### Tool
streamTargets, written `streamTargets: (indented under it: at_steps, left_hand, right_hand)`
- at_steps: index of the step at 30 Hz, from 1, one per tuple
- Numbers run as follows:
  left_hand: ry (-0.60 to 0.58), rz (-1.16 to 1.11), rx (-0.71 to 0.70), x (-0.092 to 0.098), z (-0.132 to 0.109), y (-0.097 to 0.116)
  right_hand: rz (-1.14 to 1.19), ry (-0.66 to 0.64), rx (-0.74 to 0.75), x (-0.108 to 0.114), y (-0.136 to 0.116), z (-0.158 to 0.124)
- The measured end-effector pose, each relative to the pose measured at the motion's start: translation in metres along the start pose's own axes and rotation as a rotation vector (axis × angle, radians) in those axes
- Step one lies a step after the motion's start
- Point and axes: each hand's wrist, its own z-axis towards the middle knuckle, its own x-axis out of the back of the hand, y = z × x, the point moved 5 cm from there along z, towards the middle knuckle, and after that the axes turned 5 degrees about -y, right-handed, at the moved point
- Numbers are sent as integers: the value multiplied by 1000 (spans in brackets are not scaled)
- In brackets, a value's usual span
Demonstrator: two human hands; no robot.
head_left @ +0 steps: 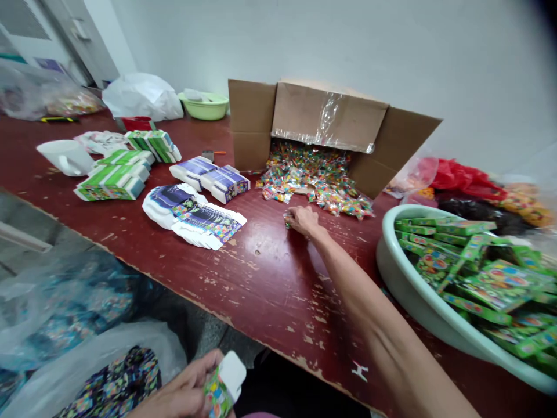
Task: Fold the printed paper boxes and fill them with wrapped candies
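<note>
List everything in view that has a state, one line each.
Left hand: gripping a green box
Green box: end flap open
Right hand: pinching a packet
Carton: open, flaps spread
Loose packets: spilling from carton
Tub: heaped with boxes
Purple blanks: flat, fanned
Table: paint chipped
</note>
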Motion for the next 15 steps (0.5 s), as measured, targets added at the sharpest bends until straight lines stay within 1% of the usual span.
streamTargets:
  at_steps: [3,4,6,8,10,13,15]
  left_hand:
    - [77,-152,-137,-1,2,8]
    - [94,-167,-193,-3,3,14]
    - [126,-172,-270,-8,7,26]
    - [147,-154,-308,-16,13,37]
    - [150,-129,-342,-26,19,48]
    - [132,-102,-382,-42,25,61]
    - [108,-91,-402,-52,27,67]
  right_hand:
    - [119,-41,-27,1,-4,2]
    - [173,-44,-27,1,-6,-3]
    - [302,-52,-10,2,-12,-22]
    - [425,-77,14,1,-21,-52]
    - [595,-127,37,-3,-32,-88]
    - [1006,-230,27,-9,-46,-144]
    - [1210,-266,-16,-13,-51,-174]
